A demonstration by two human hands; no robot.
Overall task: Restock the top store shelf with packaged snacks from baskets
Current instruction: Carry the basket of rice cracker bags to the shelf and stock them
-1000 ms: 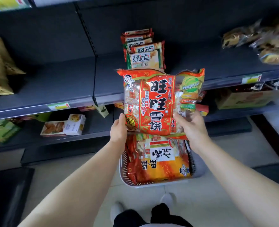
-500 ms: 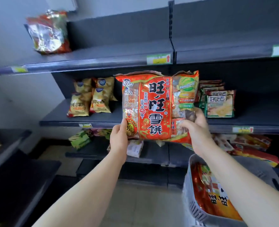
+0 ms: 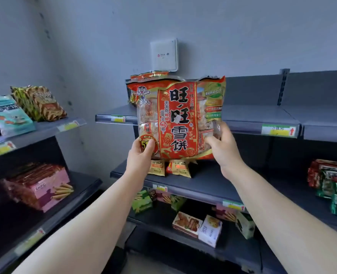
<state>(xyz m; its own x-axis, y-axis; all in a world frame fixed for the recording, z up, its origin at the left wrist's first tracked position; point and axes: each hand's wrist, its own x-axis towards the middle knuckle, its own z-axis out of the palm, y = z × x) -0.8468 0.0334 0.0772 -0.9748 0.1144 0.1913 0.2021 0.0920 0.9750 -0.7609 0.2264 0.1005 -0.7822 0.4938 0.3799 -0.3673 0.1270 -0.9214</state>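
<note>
The bag (image 3: 175, 119) is held upright before the left end of the top shelf (image 3: 252, 115), with the left hand (image 3: 140, 157) at its lower left corner and the right hand (image 3: 225, 151) at its lower right. Behind it a second bag (image 3: 149, 76) stands on that shelf, with a wall box (image 3: 163, 55) above. Below, two packets (image 3: 179, 168) sit on the middle shelf (image 3: 213, 180), with packs (image 3: 333, 178) far to their right. Boxes (image 3: 197, 226) lie on the lower shelf (image 3: 159, 218) beneath. To the left, a side shelf (image 3: 50, 129) carries pouches (image 3: 39, 103).

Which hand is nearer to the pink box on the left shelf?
Left. The left hand grips the bag at its lower left corner, right of and above the pink box; the right hand grips the other corner, farther right.
</note>
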